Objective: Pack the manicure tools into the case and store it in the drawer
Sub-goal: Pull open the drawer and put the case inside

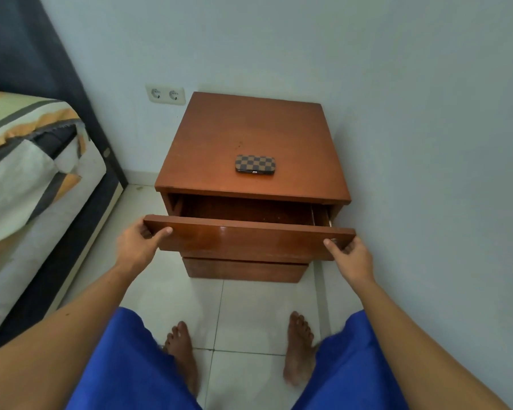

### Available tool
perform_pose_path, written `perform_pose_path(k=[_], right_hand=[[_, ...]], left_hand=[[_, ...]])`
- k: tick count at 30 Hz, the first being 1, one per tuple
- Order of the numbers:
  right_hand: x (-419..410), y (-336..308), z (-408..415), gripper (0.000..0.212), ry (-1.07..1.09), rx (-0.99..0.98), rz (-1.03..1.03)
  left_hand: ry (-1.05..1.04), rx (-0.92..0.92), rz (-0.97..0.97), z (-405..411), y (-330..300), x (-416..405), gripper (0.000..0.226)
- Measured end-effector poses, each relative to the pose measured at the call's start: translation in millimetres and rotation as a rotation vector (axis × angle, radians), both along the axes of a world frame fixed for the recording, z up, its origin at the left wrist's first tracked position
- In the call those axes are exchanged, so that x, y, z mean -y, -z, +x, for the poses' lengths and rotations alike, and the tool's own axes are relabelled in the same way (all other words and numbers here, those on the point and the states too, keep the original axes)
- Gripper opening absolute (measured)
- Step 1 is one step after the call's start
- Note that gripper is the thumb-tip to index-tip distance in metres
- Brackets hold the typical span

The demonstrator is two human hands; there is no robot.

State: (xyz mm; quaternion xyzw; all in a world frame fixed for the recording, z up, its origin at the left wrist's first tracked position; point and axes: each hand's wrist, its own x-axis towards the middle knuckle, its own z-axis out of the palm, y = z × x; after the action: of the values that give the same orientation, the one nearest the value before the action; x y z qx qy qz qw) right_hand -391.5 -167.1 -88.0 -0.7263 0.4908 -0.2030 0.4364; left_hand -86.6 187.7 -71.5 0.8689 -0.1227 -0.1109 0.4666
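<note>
A closed manicure case [255, 164] with a brown checkered cover lies flat on top of the wooden nightstand [219, 134], near its front edge. The top drawer [249, 239] is pulled partly out and its dark inside shows nothing in it. My left hand [139, 245] grips the left end of the drawer front, thumb on the face and fingers behind it. At the right end of the front, my right hand [351, 253] holds on in the same way. No loose manicure tools are visible.
A second drawer [243, 270] below is shut. A bed [27, 179] with a patterned cover stands at the left, close to the nightstand. A wall runs right of the nightstand, and a double socket [165, 95] sits on the back wall. My bare feet stand on white tiles.
</note>
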Motion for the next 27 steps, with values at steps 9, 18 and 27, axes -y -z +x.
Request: perform_pose_path(k=[9, 18, 27], right_hand=[[-36.9, -11.1, -43.7, 0.062, -0.034, -0.027, 0.034], [-46.0, -42.1, -52.0, 0.102, -0.085, -0.055, -0.032], [-41.3, -123.4, 64.6, 0.084, -0.342, -0.009, -0.342]], left_hand=[[0.029, -0.009, 0.079, -36.7, -13.0, -39.7, 0.059], [0.097, 0.009, 0.159, -45.0, -18.0, -51.5, 0.072], [0.298, 0.355, 0.238, -11.0, -82.0, 17.4, 0.081]])
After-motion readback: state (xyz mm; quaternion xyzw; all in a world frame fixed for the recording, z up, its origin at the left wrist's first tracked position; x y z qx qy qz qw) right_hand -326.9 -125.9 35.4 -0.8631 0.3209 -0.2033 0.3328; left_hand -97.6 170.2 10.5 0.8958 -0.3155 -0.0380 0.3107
